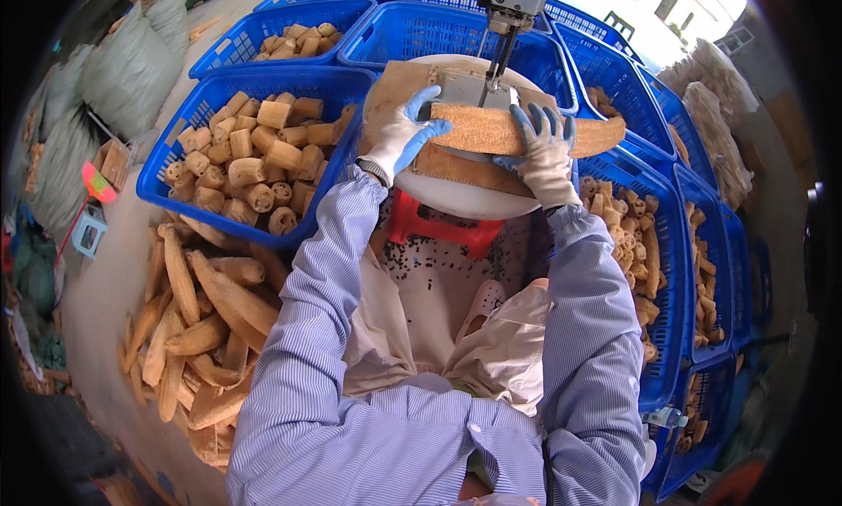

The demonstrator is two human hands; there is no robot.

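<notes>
Both gloved hands clamped on long loofah (pixel 526 131) under saw blade (pixel 493 67): left hand (pixel 402 138) gripping its 9 o'clock end, right hand (pixel 545 155) pressing middle. Cut pieces fill blue crate (pixel 189 129) at 9 o'clock.

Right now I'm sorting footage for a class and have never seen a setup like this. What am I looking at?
The one picture comes from a camera on a person's head, looking down at their own gloved hands. The left hand and right hand hold a long dried loofah across a round white table, right at the thin upright blade of a saw. A blue basket on the left holds short cut pieces; whole loofahs lie piled on the floor.
</notes>
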